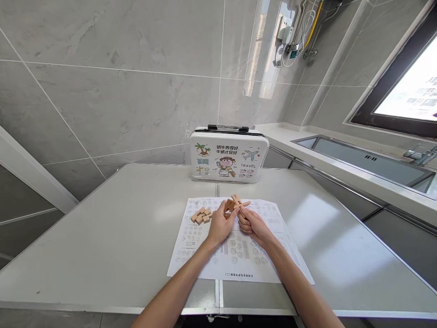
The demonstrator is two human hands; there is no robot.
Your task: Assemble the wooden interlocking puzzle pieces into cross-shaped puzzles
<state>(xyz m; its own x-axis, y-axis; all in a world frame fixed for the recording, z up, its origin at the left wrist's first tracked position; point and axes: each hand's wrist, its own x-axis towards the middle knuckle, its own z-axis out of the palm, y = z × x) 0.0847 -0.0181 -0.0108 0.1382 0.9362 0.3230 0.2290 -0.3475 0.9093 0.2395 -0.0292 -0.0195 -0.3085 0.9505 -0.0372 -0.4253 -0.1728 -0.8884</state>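
Wooden pieces [230,205] sit gripped in left hand [221,220] and right hand [251,223]; small blocks [201,216] lie on printed paper [246,269].

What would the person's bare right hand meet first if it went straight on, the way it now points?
The right hand would probably meet the small, angular brown wooden pieces held between both hands; the left hand seems next in line, though depth is unclear.
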